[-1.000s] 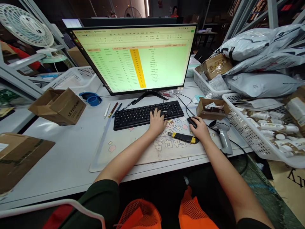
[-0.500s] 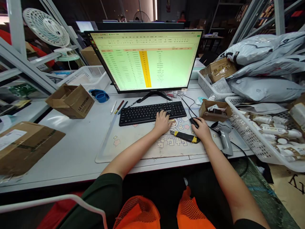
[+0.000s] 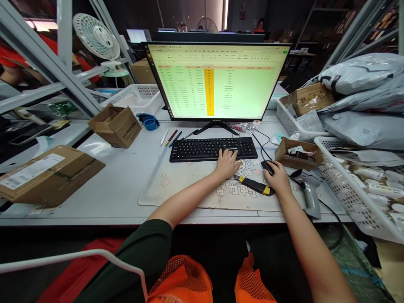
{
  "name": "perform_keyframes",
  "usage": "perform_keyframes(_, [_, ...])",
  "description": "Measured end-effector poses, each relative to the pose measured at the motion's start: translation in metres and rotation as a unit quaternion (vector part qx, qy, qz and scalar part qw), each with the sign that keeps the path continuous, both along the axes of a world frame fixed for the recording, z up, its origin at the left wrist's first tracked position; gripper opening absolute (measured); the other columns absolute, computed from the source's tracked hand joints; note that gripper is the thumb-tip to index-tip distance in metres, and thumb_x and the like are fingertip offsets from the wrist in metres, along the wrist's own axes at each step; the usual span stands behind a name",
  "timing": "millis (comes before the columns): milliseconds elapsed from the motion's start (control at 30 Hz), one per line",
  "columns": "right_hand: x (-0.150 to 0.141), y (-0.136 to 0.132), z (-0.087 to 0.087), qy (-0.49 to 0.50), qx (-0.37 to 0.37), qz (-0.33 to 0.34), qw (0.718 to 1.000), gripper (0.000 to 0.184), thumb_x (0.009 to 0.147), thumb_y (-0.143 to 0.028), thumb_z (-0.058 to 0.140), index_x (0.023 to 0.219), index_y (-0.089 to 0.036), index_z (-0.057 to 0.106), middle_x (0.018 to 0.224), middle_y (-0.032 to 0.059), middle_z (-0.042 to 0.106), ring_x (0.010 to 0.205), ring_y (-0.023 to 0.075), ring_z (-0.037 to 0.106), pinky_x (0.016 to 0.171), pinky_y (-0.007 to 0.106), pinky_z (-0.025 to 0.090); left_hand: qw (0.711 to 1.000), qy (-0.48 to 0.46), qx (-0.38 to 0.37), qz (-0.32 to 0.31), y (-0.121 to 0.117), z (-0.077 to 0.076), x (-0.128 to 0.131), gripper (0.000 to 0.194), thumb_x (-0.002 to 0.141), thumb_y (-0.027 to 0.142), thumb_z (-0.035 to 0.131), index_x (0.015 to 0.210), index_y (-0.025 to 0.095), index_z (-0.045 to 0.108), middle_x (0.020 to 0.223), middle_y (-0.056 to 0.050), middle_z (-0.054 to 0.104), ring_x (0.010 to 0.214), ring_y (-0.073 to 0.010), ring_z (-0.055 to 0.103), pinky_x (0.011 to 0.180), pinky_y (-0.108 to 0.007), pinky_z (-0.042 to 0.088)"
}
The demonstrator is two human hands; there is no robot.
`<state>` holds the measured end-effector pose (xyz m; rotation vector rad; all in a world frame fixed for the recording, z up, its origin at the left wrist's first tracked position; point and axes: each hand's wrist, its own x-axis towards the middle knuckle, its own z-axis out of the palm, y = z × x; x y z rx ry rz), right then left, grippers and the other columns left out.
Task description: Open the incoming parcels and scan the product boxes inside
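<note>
My left hand (image 3: 226, 164) rests at the front edge of the black keyboard (image 3: 195, 149), fingers spread over its right-hand keys. Under my right hand (image 3: 279, 180) is a black computer mouse (image 3: 267, 167), with the fingers curved round it. A yellow-and-black utility knife (image 3: 255, 185) lies on the desk mat (image 3: 189, 195) between the two hands. Behind the keyboard, the monitor (image 3: 183, 92) displays a spreadsheet with one orange column. Just right of my right hand stands a grey barcode scanner (image 3: 312, 197).
At left sit a taped carton (image 3: 72, 176), an open carton (image 3: 121, 128) and a blue tape roll (image 3: 150, 123). Several pens (image 3: 171, 138) lie beside the keyboard. On the right are a small open box (image 3: 293, 158), a white basket of bottles (image 3: 353, 198) and stacked grey parcels (image 3: 362, 122).
The camera view has swung left, so the desk things appear further right. My left hand's fingers look more spread on the keys. My right hand stays on the mouse.
</note>
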<state>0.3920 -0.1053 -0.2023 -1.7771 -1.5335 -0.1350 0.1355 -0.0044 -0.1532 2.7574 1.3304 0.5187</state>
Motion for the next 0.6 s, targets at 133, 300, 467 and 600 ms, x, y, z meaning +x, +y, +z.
perform_keyframes(133, [0.003,0.001,-0.003,-0.001,0.007,-0.005,1.0,0.05,0.09,-0.047,0.056,0.125,-0.018,0.076,0.136,0.0163,0.065,0.125,0.0355,0.062,0.113,0.055,0.051,1.0,-0.008,-0.02,0.001,-0.002,0.003,-0.001,0.066,0.107,0.051,0.047,0.161,0.014,0.045,0.146,-0.019,0.059,0.146,-0.0358,0.042,0.131,-0.063,0.02])
perform_keyframes(300, [0.006,0.001,-0.006,-0.007,0.006,-0.002,1.0,0.05,0.089,-0.048,0.057,0.124,-0.018,0.076,0.135,0.017,0.065,0.124,0.0355,0.063,0.113,0.055,0.051,0.999,-0.028,-0.018,-0.017,-0.003,0.008,-0.012,0.067,0.108,0.052,0.046,0.163,0.015,0.042,0.158,-0.016,0.051,0.155,-0.0343,0.032,0.133,-0.061,0.02])
perform_keyframes(467, [0.005,0.001,-0.004,-0.011,0.004,-0.006,1.0,0.052,0.089,-0.049,0.057,0.125,-0.017,0.076,0.135,0.0182,0.065,0.125,0.0369,0.062,0.113,0.057,0.051,0.998,-0.001,-0.042,-0.04,-0.001,0.01,-0.015,0.068,0.109,0.054,0.044,0.162,0.012,0.043,0.157,-0.017,0.054,0.156,-0.0374,0.033,0.132,-0.066,0.018])
perform_keyframes(600, [0.004,0.0,-0.001,-0.017,0.002,-0.003,1.0,0.054,0.088,-0.051,0.055,0.124,-0.016,0.076,0.135,0.0195,0.065,0.125,0.0381,0.062,0.112,0.059,0.051,0.997,-0.013,-0.062,-0.049,-0.008,0.018,-0.018,0.071,0.108,0.055,0.046,0.165,0.013,0.038,0.16,-0.017,0.05,0.158,-0.0367,0.03,0.133,-0.066,0.017])
